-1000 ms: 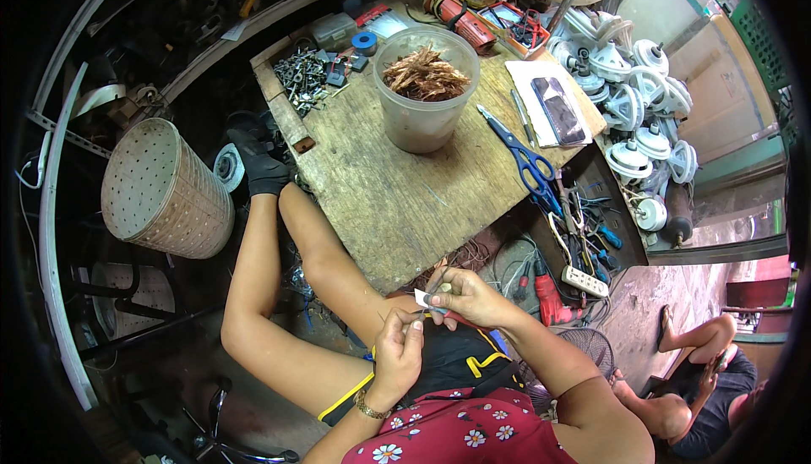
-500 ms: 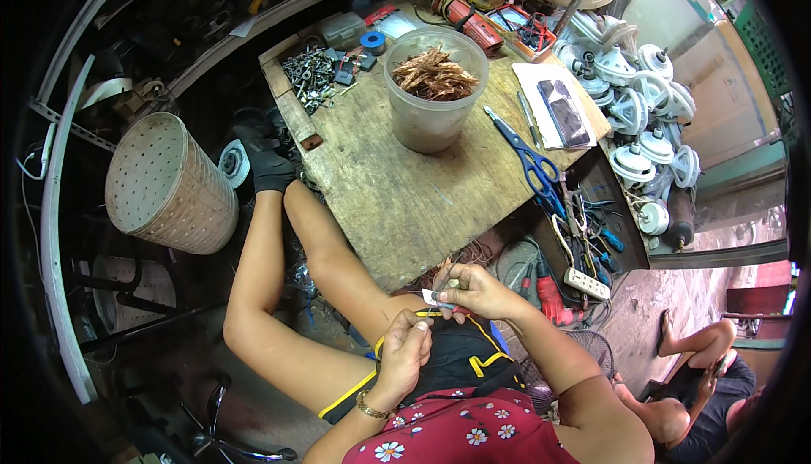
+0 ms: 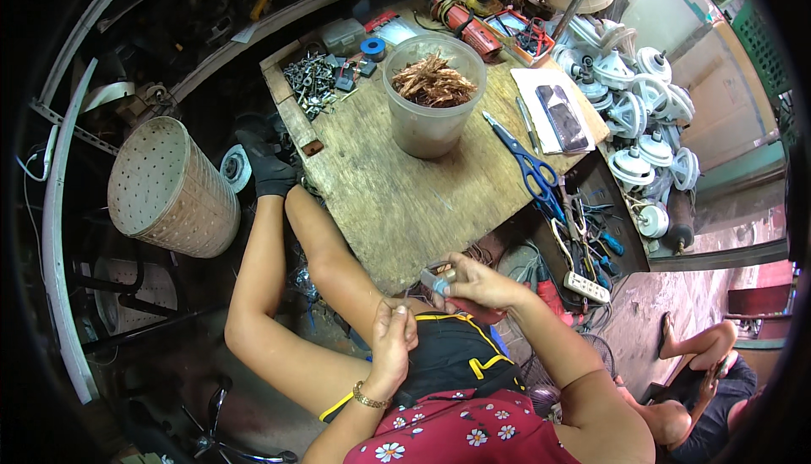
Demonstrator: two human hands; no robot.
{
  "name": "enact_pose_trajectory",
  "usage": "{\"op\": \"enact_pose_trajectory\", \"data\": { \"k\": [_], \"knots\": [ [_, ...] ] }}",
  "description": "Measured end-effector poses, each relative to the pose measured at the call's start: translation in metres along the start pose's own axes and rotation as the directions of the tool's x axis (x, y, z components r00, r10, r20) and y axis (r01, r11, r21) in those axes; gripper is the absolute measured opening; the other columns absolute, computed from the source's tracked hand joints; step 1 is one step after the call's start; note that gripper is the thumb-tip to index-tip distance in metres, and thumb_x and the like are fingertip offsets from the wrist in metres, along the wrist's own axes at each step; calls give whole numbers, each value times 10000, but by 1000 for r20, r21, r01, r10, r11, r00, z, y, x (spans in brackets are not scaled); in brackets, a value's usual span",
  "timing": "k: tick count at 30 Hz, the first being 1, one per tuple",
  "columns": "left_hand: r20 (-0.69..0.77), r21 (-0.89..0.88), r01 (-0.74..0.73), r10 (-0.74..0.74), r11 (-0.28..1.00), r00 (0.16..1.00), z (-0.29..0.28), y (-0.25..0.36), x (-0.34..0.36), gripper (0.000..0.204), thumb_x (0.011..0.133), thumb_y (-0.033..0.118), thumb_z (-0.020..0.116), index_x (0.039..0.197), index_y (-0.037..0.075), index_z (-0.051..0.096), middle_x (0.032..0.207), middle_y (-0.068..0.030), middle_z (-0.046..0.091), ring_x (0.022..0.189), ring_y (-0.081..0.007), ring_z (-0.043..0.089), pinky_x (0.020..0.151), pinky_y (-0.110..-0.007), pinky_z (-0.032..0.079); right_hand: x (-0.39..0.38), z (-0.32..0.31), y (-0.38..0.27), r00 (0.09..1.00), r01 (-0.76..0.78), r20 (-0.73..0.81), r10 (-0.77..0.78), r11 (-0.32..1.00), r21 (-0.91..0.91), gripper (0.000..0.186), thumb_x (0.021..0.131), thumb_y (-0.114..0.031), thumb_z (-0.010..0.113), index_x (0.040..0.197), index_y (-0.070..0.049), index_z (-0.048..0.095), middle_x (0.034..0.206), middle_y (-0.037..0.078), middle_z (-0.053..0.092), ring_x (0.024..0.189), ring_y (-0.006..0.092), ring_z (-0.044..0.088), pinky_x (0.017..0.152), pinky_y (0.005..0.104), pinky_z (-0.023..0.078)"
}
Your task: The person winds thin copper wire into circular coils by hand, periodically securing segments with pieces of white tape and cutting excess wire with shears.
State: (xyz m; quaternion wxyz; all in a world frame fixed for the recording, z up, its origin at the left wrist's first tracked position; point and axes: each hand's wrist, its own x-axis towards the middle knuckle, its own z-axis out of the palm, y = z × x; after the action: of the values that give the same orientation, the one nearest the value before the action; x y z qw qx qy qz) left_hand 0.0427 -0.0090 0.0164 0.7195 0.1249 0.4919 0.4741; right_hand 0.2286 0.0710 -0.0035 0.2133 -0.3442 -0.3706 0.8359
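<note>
Above my lap, my left hand [image 3: 393,337] is closed in a pinch, with a thin wire-like strand [image 3: 408,292] just showing at its fingertips. To its right my right hand [image 3: 481,285] is closed round a small tool [image 3: 435,281] with a flat grey end and a light blue part; its kind I cannot make out. The two hands are apart, just off the near edge of the wooden workbench [image 3: 397,210]. On the bench stands a translucent plastic bucket [image 3: 427,130] filled with copper wire scraps [image 3: 432,80].
Blue-handled scissors [image 3: 532,164] and a phone [image 3: 562,116] on paper lie at the bench's right. Screws [image 3: 312,79] fill its left corner. A tool tray [image 3: 591,236] and power strip [image 3: 586,286] sit beyond. A perforated basket [image 3: 173,185] stands left; another person [image 3: 710,388] sits right.
My hands have drawn apart: the left has moved slightly left, the right slightly up and right, with its tool turned to show the flat grey end.
</note>
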Motion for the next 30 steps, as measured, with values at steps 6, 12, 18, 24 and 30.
{"op": "enact_pose_trajectory", "data": {
  "k": [6,12,18,24,30],
  "knots": [
    [28,-10,-25,25,1000,999,5,2,14,153,952,211,506,1014,75,476,617,40,395,449,-29,300,395,-161,241,-2,24,-1,994,-23,-109,23,1000,10,802,859,53,553,1434,16,-5,875,176,610,700,185,593,619,272,495],
    [-107,17,-54,56,998,993,11,0,19,114,934,184,554,869,109,497,594,63,381,433,-11,273,368,-166,215,-4,39,8,937,184,-232,-261,934,-306,851,820,-25,647,1438,-22,62,904,179,632,782,249,642,663,319,506],
    [-119,-21,-66,63,998,991,8,10,25,126,938,195,548,881,111,474,581,74,355,424,-11,254,365,-174,206,-18,45,7,846,31,-175,-503,375,-926,467,814,-154,644,1201,-33,410,870,182,636,796,369,621,710,420,487],
    [-40,151,-162,170,975,985,7,18,30,193,915,192,589,1035,59,519,671,53,459,527,-19,379,456,-173,304,-16,32,20,969,3,-243,-54,978,-208,211,963,-138,410,1139,-22,425,749,99,599,548,153,574,499,274,467],
    [50,87,-30,26,996,998,6,32,35,142,877,119,633,976,30,582,812,-23,621,711,-84,580,642,-224,488,-19,49,0,982,-65,-183,43,992,-112,277,987,-178,389,1226,-41,407,734,66,567,525,110,539,476,226,446]
  ]
}}
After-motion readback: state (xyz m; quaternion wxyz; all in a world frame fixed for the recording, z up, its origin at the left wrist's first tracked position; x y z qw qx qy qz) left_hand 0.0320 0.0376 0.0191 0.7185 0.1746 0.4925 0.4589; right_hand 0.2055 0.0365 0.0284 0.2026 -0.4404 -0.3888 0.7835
